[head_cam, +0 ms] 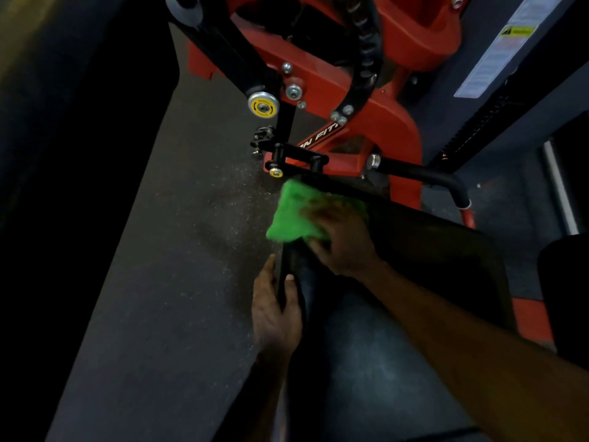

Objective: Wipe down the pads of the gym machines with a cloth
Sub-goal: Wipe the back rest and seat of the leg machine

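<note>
Right hand [342,237] presses green cloth [298,215] flat on far end of black pad [430,250], fingers spread. Left hand [275,309] grips pad's near edge, steadying. Risk: cloth overhangs corner, could slip off toward floor; linkage bar [294,161] close, knuckles may catch.

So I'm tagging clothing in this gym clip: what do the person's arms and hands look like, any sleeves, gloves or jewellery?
Both are bare. The left hand and right hand wear no gloves, and no rings, watch or wristband show. Both forearms are uncovered up to the frame's edge, so no sleeve appears. The right hand is motion-blurred, so small details there are hard to confirm.
</note>
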Motion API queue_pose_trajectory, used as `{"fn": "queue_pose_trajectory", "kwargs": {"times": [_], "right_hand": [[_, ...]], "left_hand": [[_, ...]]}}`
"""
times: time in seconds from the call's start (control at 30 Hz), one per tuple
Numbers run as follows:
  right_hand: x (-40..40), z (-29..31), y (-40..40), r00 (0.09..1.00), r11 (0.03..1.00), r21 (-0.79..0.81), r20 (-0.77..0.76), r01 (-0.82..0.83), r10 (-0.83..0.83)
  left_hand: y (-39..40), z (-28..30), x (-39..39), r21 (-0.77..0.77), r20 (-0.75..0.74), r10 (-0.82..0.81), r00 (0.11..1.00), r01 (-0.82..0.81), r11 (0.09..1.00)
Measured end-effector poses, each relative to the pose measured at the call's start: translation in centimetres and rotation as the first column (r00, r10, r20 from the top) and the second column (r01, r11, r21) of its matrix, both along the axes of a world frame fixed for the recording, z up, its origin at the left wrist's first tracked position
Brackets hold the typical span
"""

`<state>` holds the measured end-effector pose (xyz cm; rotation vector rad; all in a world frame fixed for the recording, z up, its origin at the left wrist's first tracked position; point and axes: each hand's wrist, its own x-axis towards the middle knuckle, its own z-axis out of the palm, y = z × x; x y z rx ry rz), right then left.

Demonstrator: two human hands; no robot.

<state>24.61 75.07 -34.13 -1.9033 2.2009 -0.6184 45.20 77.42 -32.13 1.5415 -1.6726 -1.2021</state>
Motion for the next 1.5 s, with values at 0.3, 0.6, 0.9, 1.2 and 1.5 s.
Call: {"fn": "queue_pose_trajectory", "kwargs": {"times": [0.3, 0.6, 0.9, 1.2, 1.5], "right_hand": [[1.2, -0.4, 13.6, 0.992, 0.989, 0.086, 0.015, 0.121, -0.122], [9.5, -0.3, 20.3, 0.941, 0.936, 0.112, 0.023, 0.334, -0.338], [13.7, 0.4, 26.5, 0.901, 0.887, 0.224, 0.07, 0.404, -0.429], [13.4, -0.1, 32.6, 0.837, 0.859, 0.279, 0.233, 0.43, -0.495], [11.5, -1.1, 33.9, 0.803, 0.835, 0.261, 0.247, 0.483, -0.542]], "left_hand": [[1.5, 0.2, -0.2, -0.002, 0.036, -0.042, 0.998, 0.042, 0.999], [2.5, 0.7, -0.5, -0.084, 0.066, -0.059, 0.996, 0.065, 0.994], [4.2, 0.9, -0.9, -0.293, 0.223, -0.166, 0.961, 0.228, 0.928], [7.9, 1.0, -3.1, -0.284, 0.292, -0.412, 0.863, 0.49, 0.824], [11.6, 0.3, -5.5, -0.173, 0.291, -0.583, 0.759, 0.641, 0.748]]}}
